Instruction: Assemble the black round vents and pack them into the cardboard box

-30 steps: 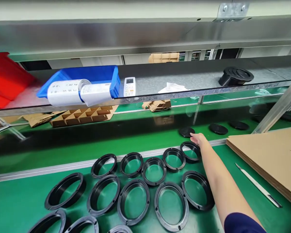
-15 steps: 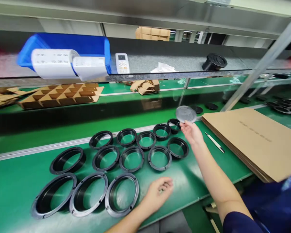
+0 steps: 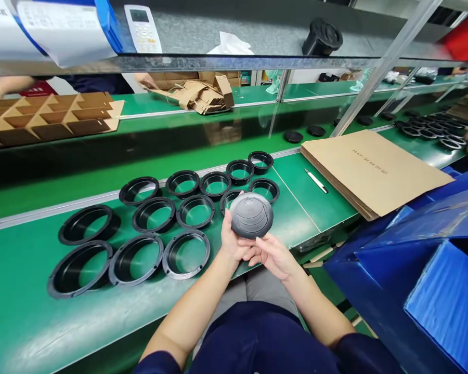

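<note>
So the work surface is a shiny green table point(image 3: 113, 317) with glare near the front edge and a pale line running across its right part. A metal shelf point(image 3: 187, 31) spans the top, and past it there's more green bench plus another person's hand point(image 3: 8, 85) at far left.

Black rings point(image 3: 186, 254) sit on the table in loose rows. The dark round lid point(image 3: 252, 215) is up in the hands near the front edge, blocking part of a ring behind it. The left hand point(image 3: 231, 243) has it gripped, thumb along the side and fingers below. The right hand point(image 3: 273, 253) has its fingertips at the lower rim, but I can't tell if they're pinching it or just touching.

Right of the rings there's a white pen-like tool point(image 3: 315, 180), then a cardboard stack point(image 3: 374, 169). Big blue boxes point(image 3: 413, 270) crowd the near right side, and a slanted post point(image 3: 390, 62) cuts across the view. Up on the shelf: a remote point(image 3: 143, 30), crumpled tissue point(image 3: 231, 45) and a black round part point(image 3: 323, 37).
</note>
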Motion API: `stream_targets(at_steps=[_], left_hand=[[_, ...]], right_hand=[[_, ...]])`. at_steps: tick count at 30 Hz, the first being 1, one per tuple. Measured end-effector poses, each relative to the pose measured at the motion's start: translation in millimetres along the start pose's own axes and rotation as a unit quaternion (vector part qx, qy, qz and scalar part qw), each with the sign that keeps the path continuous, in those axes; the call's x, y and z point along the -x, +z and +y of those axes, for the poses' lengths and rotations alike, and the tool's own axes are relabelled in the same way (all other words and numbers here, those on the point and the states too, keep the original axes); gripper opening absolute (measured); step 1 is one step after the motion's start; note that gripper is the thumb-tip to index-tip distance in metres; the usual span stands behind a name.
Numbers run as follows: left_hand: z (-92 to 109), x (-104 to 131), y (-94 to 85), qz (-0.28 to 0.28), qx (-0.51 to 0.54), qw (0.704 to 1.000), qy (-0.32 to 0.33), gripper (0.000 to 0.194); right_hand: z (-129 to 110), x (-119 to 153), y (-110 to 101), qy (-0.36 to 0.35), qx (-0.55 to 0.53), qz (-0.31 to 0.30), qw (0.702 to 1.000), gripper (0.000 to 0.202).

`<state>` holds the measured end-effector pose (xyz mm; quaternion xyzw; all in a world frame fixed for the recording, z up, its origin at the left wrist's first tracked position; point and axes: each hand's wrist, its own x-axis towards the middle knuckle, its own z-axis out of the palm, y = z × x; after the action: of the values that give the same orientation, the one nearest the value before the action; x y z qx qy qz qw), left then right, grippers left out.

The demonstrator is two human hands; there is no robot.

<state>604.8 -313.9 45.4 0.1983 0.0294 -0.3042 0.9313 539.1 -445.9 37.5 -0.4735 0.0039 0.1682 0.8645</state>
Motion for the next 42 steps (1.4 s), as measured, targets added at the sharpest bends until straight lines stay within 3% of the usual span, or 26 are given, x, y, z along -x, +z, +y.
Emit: stream_targets(at_steps=[2,4,6,8,9,11,21,23,26,32,34,42], left_hand=[[2,-1,5.3,-0.006,-0.003,0.999,0.053,0.086],[1,-2,10.1,-0.011,-0.012,0.996,0.082,0.081],[0,-2,12.3,-0.01,-0.01,0.997,0.074,0.077],[-3,-2,11.5,-0.002,-0.005,0.999,0.033,0.08],[-4,-2,10.5,0.004,-0.002,1.0,0.012,0.084],[-7,-1,8.3,0.013,0.001,1.0,-0.019,0.09],[-2,0,9.7,0.041,0.005,0.999,-0.021,0.087],[-2,0,9.2,0.036,-0.003,0.999,-0.033,0.087],[-2,-1,6.9,0.031,-0.028,0.998,-0.043,0.091],[-1,-2,5.6,0.022,-0.016,0.999,-0.035,0.092],[-1,-2,6.9,0.02,-0.014,0.999,-0.036,0.093],[-2,-2,4.7,0.018,-0.013,0.999,-0.05,0.091]], right_hand=[[-7,4,-13,0.016,0.104,-0.018,0.994,0.047],[-21,6,-27,-0.036,0.241,0.053,0.968,0.043],[-37,8,-38,-0.155,0.369,0.175,0.9,0.042],[-50,8,-41,-0.267,0.46,0.23,0.815,0.042],[-54,8,-41,-0.304,0.495,0.219,0.784,0.042],[-57,3,-37,-0.334,0.544,0.168,0.751,0.046],[-44,-18,-44,-0.336,0.632,0.119,0.688,0.061],[-46,-20,-46,-0.324,0.642,0.101,0.687,0.065],[-49,-23,-45,-0.303,0.63,0.09,0.709,0.07],[-47,-19,-39,-0.282,0.482,0.101,0.824,0.066],[-46,-17,-40,-0.273,0.442,0.116,0.847,0.066],[-33,-14,-48,-0.252,0.384,0.132,0.878,0.068]])
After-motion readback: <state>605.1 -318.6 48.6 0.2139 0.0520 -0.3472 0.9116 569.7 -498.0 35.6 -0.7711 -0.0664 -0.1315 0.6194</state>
